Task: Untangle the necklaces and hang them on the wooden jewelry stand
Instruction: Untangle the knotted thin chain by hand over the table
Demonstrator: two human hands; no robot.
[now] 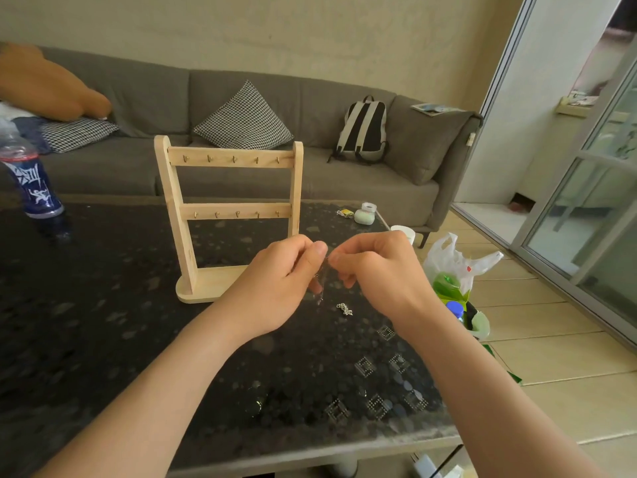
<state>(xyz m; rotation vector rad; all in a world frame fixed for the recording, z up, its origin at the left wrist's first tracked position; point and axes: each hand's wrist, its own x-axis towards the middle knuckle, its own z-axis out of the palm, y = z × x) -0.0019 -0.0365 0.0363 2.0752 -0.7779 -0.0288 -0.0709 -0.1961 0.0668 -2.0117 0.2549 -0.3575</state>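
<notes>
A wooden jewelry stand [229, 215] with two rows of small hooks stands upright on the dark table [103, 322]; its hooks are bare. Just in front of it, my left hand [275, 284] and my right hand [375, 270] are raised close together, each pinching a thin silver necklace chain [320, 288] that hangs blurred between them. A small bunched silver necklace [344, 309] lies on the table below my right hand.
A blue plastic bottle [31, 181] stands at the table's far left. Small items, tape [368, 207] and a green case, sit at the far right edge. A white bag [455, 267] of rubbish is on the floor to the right. A grey sofa [310, 132] lies behind.
</notes>
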